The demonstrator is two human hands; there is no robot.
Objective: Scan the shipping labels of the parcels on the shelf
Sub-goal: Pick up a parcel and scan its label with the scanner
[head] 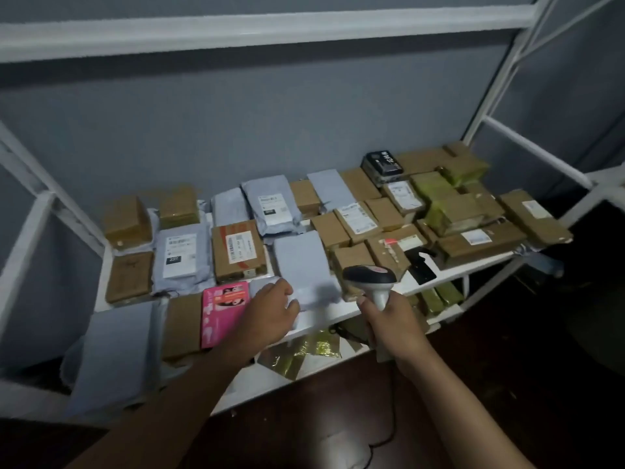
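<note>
Several parcels cover a white shelf (341, 314): brown cardboard boxes and grey mailer bags, some with white shipping labels face up. My left hand (270, 308) grips the near edge of a plain grey mailer bag (302, 265) at the shelf's front; no label shows on its upper face. My right hand (392, 323) holds a white and dark barcode scanner (370, 277) by its handle, with the head just right of that bag. A labelled brown box (238, 253) and a labelled grey bag (179, 255) lie to the left.
A pink flat package (223, 311) lies left of my left hand. White metal shelf posts (507, 72) stand at both ends, and an upper shelf bar runs overhead. A lower shelf holds gold-wrapped items (304, 353). The scanner cable (389, 431) hangs toward the dark floor.
</note>
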